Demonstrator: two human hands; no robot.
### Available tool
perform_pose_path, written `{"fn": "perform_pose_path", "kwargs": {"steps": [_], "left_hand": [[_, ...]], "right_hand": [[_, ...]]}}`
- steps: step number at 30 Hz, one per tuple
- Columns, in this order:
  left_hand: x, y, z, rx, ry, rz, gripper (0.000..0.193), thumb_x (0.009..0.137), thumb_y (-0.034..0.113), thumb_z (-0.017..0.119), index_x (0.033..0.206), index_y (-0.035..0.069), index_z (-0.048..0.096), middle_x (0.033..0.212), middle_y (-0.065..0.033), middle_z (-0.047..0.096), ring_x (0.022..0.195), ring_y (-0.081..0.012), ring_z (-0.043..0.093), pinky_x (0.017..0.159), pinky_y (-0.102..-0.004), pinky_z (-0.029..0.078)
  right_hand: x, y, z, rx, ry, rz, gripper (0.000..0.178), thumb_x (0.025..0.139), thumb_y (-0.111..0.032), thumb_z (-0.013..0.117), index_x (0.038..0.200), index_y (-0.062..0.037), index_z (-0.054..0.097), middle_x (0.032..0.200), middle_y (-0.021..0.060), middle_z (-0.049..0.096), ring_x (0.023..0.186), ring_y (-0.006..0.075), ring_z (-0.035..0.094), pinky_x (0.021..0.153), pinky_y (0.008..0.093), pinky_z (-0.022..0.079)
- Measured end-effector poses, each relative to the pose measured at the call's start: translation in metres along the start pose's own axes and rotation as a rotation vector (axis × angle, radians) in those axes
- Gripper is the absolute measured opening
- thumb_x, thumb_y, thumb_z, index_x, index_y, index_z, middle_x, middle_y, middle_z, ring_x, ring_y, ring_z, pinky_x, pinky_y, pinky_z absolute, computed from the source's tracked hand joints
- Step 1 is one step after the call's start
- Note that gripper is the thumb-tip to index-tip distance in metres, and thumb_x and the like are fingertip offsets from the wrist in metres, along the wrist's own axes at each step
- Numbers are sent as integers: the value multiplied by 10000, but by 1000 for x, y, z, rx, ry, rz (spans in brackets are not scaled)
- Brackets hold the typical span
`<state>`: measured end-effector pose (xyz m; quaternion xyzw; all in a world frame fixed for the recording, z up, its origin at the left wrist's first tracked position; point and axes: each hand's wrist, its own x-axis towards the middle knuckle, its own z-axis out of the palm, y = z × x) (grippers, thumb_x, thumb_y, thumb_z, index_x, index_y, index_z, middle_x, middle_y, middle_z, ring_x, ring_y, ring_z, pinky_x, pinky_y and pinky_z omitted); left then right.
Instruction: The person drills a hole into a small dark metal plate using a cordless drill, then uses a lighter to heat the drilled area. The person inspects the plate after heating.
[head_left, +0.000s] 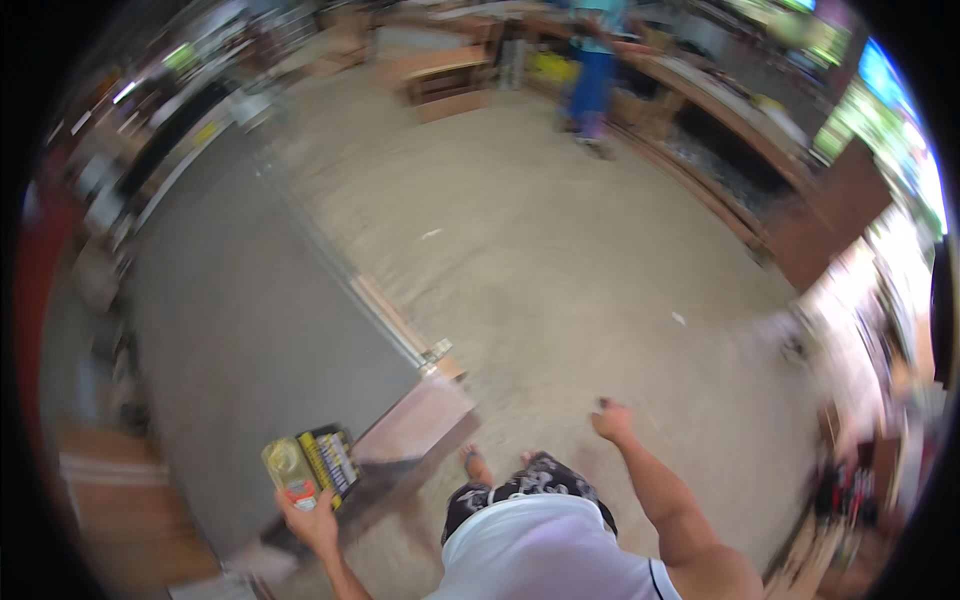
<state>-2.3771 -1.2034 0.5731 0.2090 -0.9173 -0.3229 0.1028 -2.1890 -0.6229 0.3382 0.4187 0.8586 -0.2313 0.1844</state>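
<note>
My left hand (310,518) is closed around the lower end of a clear bottle or jar (287,466) with yellowish contents and a red and white label. Against the bottle's right side is a flat black package (330,460) with yellow markings, which seems to be in the same grip. Both are above the near end of a large grey tabletop (260,290). Out over the floor to the right, my right hand (612,422) is closed, with a small dark thing at its fingertips that is too blurred to name.
A metal rail (330,245) runs along the grey tabletop's right edge, with a pale board (415,420) at its near corner. Beyond the concrete floor (530,260), a person in blue trousers (587,85) stands at a long wooden workbench (715,95). A brown panel (830,215) leans at the right.
</note>
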Motion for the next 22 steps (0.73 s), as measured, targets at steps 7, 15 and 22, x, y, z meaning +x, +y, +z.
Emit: {"fn": "perform_pose_path", "kwargs": {"steps": [7, 15, 22], "left_hand": [[67, 90, 61, 51, -142, 426, 885, 669, 447, 902, 1384, 43, 571, 1210, -206, 683, 1162, -399, 632, 980, -481, 517], [67, 177, 142, 132, -420, 650, 787, 604, 381, 939, 1238, 62, 599, 1130, -198, 679, 1063, -407, 650, 917, -492, 518], [-41, 299, 207, 124, -630, 834, 765, 618, 339, 939, 1238, 75, 577, 1105, -208, 674, 1069, -425, 645, 923, -496, 515]], "right_hand": [[-83, 45, 39, 238, 237, 126, 465, 918, -243, 616, 1362, -105, 616, 1248, 216, 687, 1223, 417, 600, 1028, 536, 448], [-138, 40, 81, 784, 327, 583, 514, 1025, -230, 491, 1530, -133, 471, 1168, 271, 709, 945, 453, 718, 916, 509, 570], [-16, 35, -19, 1525, 138, 579, 783, 1072, -448, 521, 1675, -265, 55, 1215, 206, 713, 779, 456, 759, 612, 506, 637]]}}
